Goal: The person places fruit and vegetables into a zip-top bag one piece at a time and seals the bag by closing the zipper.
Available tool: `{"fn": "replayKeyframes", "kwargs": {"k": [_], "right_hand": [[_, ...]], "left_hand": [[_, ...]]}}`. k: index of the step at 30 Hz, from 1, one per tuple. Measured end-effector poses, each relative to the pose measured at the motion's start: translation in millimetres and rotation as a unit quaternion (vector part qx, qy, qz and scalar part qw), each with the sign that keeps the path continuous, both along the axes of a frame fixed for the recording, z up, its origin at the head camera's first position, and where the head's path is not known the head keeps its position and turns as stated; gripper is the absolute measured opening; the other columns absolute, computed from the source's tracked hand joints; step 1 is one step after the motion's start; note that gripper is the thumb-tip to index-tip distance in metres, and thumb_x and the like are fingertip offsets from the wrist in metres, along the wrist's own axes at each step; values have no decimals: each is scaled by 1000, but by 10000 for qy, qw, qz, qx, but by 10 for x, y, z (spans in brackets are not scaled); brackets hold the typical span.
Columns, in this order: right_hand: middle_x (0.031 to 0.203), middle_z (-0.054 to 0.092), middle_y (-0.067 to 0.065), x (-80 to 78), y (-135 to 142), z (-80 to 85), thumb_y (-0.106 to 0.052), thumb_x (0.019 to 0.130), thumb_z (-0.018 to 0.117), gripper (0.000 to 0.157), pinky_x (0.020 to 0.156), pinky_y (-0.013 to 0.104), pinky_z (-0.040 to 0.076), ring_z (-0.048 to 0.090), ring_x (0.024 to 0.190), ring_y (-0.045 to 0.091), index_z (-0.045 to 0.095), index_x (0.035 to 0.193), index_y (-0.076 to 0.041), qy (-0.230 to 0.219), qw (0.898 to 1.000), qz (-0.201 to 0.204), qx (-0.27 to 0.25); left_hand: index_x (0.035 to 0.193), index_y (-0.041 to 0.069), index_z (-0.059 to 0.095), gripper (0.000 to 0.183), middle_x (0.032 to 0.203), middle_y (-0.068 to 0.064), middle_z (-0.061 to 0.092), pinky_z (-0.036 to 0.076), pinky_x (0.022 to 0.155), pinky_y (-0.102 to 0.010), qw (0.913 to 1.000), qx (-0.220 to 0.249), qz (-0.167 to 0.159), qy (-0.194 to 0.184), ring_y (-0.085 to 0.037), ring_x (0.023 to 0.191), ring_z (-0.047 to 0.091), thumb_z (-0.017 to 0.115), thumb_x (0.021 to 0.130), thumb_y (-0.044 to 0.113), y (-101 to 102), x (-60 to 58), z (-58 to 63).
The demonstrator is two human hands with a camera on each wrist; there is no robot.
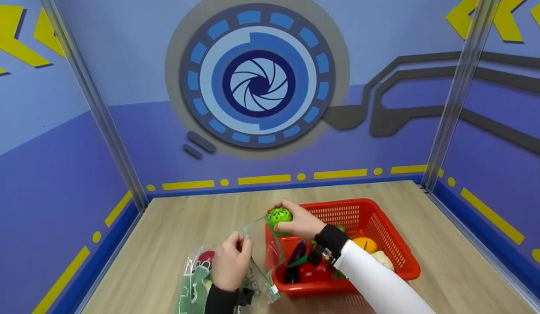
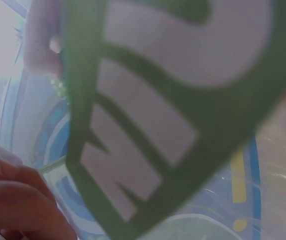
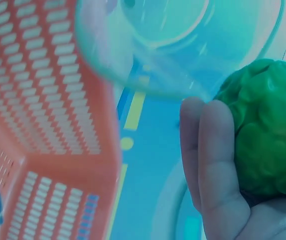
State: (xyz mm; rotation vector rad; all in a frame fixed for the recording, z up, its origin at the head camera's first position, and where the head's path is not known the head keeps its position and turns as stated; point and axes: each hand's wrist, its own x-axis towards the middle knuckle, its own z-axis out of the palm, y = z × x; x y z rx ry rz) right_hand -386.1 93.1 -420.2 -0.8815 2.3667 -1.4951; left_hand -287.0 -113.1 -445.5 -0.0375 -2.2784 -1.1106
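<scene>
My right hand (image 1: 299,221) holds a bumpy green ball-shaped toy fruit or vegetable (image 1: 279,216) at the left rear rim of the red basket (image 1: 366,205). In the right wrist view, two straight fingers (image 3: 215,155) lie alongside this green toy (image 3: 270,135). With thumb and fingers, my left hand (image 1: 230,264) pinches the edge of a clear zip bag (image 1: 273,253) with its mouth spread. The bag's mouth lies between the hands, close to the green toy. Green print with white lettering (image 2: 143,110) fills much of the left wrist view.
Inside the basket are an eggplant (image 1: 297,253), a red toy vegetable (image 1: 314,271), an orange one (image 1: 366,244) and a whitish one (image 1: 383,259). At the left, a clear bag with green print (image 1: 193,283) holds a dark red round thing (image 1: 206,258). Blue walls surround the wooden table (image 1: 165,222).
</scene>
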Motion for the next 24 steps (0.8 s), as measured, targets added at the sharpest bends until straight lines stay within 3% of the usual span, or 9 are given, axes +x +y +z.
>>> {"fn": "replayKeyframes", "kwargs": {"k": [9, 18, 21, 24], "right_hand": [[118, 60, 10, 148, -186, -19, -18, 86, 67, 48, 74, 29, 51, 57, 88, 17, 55, 132, -14, 381, 9974, 411, 450], [102, 58, -3, 228, -452, -168, -21, 83, 69, 49, 67, 23, 51, 56, 79, 10, 55, 130, -23, 226, 9920, 661, 1052], [99, 58, -4, 234, -554, -184, -17, 85, 68, 48, 66, 21, 49, 55, 76, 8, 54, 130, -18, 180, 9891, 707, 1280], [96, 58, -1, 242, -646, -197, -9, 86, 65, 60, 61, 20, 46, 52, 68, 7, 49, 143, -8, 151, 9852, 650, 1577]], "left_hand": [[68, 14, 45, 30, 61, 7, 37, 30, 54, -23, 9999, -22, 45, -131, -8, 54, 36, 64, 91, 10, 5, -5, 18], [68, 15, 45, 29, 60, 8, 34, 29, 53, -24, 10000, -50, 32, -73, -7, 53, 34, 62, 91, 12, 0, 7, 7], [68, 16, 45, 28, 61, 8, 34, 29, 54, -24, 9999, -51, 57, -87, -8, 54, 34, 61, 90, 11, -2, 12, 9], [68, 15, 45, 28, 60, 8, 35, 28, 54, -23, 9999, -32, 71, -101, -7, 53, 34, 61, 90, 9, -2, 17, 16]]}}
